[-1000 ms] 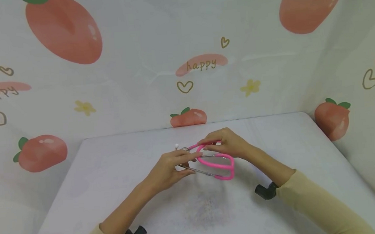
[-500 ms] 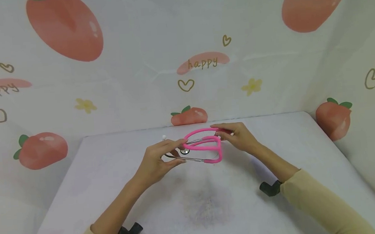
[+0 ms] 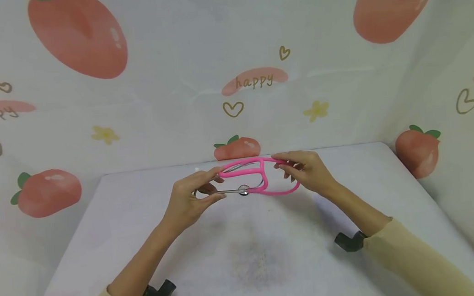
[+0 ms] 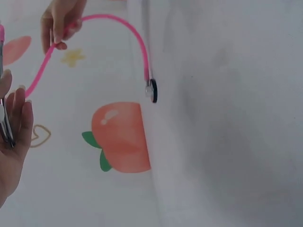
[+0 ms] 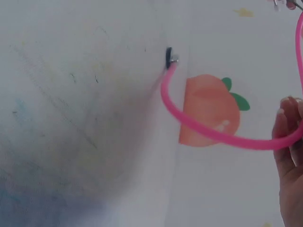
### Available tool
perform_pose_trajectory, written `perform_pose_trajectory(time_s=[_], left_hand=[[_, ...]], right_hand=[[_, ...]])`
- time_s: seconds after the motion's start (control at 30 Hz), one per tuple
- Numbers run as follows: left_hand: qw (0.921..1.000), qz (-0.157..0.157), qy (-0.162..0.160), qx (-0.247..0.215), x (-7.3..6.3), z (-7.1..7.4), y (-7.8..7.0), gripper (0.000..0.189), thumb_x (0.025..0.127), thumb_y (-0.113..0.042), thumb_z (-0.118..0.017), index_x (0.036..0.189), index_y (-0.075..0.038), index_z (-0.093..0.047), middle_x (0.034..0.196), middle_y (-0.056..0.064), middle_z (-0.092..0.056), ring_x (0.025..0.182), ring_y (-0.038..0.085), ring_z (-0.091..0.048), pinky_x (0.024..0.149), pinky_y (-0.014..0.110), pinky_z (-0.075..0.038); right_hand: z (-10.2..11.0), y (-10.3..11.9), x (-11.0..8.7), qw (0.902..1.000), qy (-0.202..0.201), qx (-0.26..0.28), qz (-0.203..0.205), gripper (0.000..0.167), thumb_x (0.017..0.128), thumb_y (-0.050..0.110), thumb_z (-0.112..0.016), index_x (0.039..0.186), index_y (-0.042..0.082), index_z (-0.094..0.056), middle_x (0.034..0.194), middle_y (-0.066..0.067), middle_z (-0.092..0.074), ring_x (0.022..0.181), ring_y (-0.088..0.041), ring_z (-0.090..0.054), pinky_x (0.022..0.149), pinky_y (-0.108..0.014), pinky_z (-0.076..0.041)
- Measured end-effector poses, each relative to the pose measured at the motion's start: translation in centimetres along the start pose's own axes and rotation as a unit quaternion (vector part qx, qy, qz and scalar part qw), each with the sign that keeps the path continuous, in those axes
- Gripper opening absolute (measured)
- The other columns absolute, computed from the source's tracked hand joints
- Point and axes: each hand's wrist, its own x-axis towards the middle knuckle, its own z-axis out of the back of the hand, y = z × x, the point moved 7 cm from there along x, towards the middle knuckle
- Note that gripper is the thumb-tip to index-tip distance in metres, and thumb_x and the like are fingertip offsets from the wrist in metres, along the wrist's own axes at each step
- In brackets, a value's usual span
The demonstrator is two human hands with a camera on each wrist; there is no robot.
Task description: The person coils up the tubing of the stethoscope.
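A stethoscope with pink tubing point(image 3: 265, 179) is held up over the table between both hands. My left hand point(image 3: 183, 201) pinches its metal ear tubes point(image 3: 232, 191) between thumb and fingers. On the other side, my right hand point(image 3: 310, 172) pinches the pink tubing near its bend. From there the tube loops down and back, and the round chest piece point(image 3: 244, 190) hangs at its end under the middle. The left wrist view shows that chest piece point(image 4: 151, 91) dangling free of both hands. Fingers partly hide the earpieces.
A white table point(image 3: 261, 265) with a smudged patch lies below the hands. Behind it rises a white cloth backdrop point(image 3: 169, 120) printed with peaches, hearts and flowers. Black wrist mounts point(image 3: 160, 293) sit by both sleeves.
Both hands have drawn apart, the left moving left and up, the right moving right. The right hand has shifted along the pink tubing, which is spread wider, and the chest piece hangs lower.
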Motion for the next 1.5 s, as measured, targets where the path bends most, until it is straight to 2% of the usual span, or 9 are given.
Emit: perform_pose_trajectory(time_s=[0.1,0.2,0.4,0.6,0.77,1.0,1.17,1.33,1.5], left_hand=[[0.9998,0.009,-0.013,0.008,0.0,0.3,0.1,0.067,0.070,0.005,-0.086,0.133,-0.007,-0.064,0.099,0.004,-0.072,0.075,0.012,-0.070,0.072,0.026,-0.059],[0.9994,0.015,-0.028,0.015,0.0,0.6,0.1,0.068,0.069,0.007,-0.086,0.132,-0.005,-0.064,0.098,0.006,-0.072,0.075,0.013,-0.070,0.072,0.026,-0.058],[0.9982,0.031,-0.052,0.008,0.4,1.3,0.1,0.068,0.067,0.009,-0.086,0.131,-0.003,-0.064,0.095,0.009,-0.073,0.073,0.014,-0.071,0.072,0.026,-0.059],[0.9975,0.038,-0.059,0.005,0.5,1.3,0.6,0.068,0.067,0.009,-0.086,0.130,-0.003,-0.065,0.096,0.010,-0.073,0.072,0.014,-0.072,0.073,0.026,-0.059],[0.9957,0.038,-0.080,0.024,0.8,1.4,0.9,0.067,0.068,0.007,-0.086,0.131,-0.003,-0.064,0.095,0.012,-0.073,0.070,0.017,-0.072,0.072,0.025,-0.058],[0.9913,0.054,-0.101,0.065,1.3,1.5,1.3,0.067,0.070,-0.002,-0.088,0.132,-0.006,-0.064,0.094,0.011,-0.074,0.067,0.018,-0.072,0.069,0.023,-0.058],[0.9900,0.055,-0.092,0.092,1.3,1.4,1.7,0.066,0.072,-0.008,-0.088,0.133,-0.011,-0.064,0.093,0.007,-0.074,0.067,0.013,-0.071,0.069,0.022,-0.058],[0.9869,0.034,-0.065,0.144,1.2,0.8,2.0,0.065,0.070,-0.006,-0.089,0.131,-0.007,-0.066,0.089,0.006,-0.075,0.068,0.012,-0.072,0.067,0.022,-0.058],[0.9729,0.018,-0.028,0.229,1.0,-0.1,2.0,0.067,0.069,-0.014,-0.091,0.131,-0.008,-0.066,0.086,0.004,-0.075,0.066,0.012,-0.070,0.064,0.025,-0.058]], right_hand=[[-0.1,-1.2,-0.6,0.9997,0.013,-0.006,-0.018,0.033,0.085,-0.008,-0.073,0.117,-0.004,-0.069,0.091,-0.012,-0.075,0.055,-0.017,-0.063,0.052,-0.027,-0.055],[-0.4,-2.6,-1.3,0.9988,0.025,-0.027,-0.031,0.033,0.086,0.000,-0.075,0.119,0.004,-0.071,0.092,-0.002,-0.075,0.055,-0.012,-0.061,0.052,-0.021,-0.052],[-0.9,-1.9,-2.0,0.9976,0.048,-0.049,-0.002,0.035,0.085,-0.003,-0.075,0.118,0.008,-0.073,0.088,0.002,-0.074,0.059,-0.013,-0.059,0.053,-0.018,-0.048],[-1.0,-0.8,-2.0,0.9913,0.038,-0.125,0.021,0.038,0.081,-0.004,-0.078,0.117,0.007,-0.073,0.084,0.004,-0.073,0.061,-0.004,-0.051,0.049,-0.015,-0.035],[-1.3,0.1,-2.0,0.9871,0.049,-0.149,0.031,0.035,0.081,0.001,-0.080,0.115,0.006,-0.073,0.083,0.002,-0.072,0.058,-0.004,-0.046,0.049,-0.015,-0.037],[-1.8,1.4,-2.3,0.9854,0.081,-0.129,0.075,0.036,0.080,-0.003,-0.079,0.115,0.007,-0.075,0.090,0.004,-0.073,0.074,-0.006,-0.062,0.062,-0.014,-0.049],[-2.2,2.2,-2.6,0.9799,0.108,-0.133,0.102,0.039,0.080,-0.002,-0.079,0.117,0.009,-0.074,0.092,0.005,-0.071,0.075,-0.005,-0.061,0.061,-0.013,-0.047],[-2.8,3.1,-2.8,0.9720,0.131,-0.146,0.130,0.036,0.079,0.001,-0.081,0.114,0.009,-0.075,0.088,0.007,-0.069,0.069,-0.003,-0.057,0.058,-0.011,-0.044],[-3.0,4.1,-2.7,0.9659,0.143,-0.151,0.153,0.037,0.077,0.000,-0.082,0.112,0.011,-0.076,0.085,0.008,-0.069,0.066,-0.001,-0.056,0.057,-0.011,-0.044]])
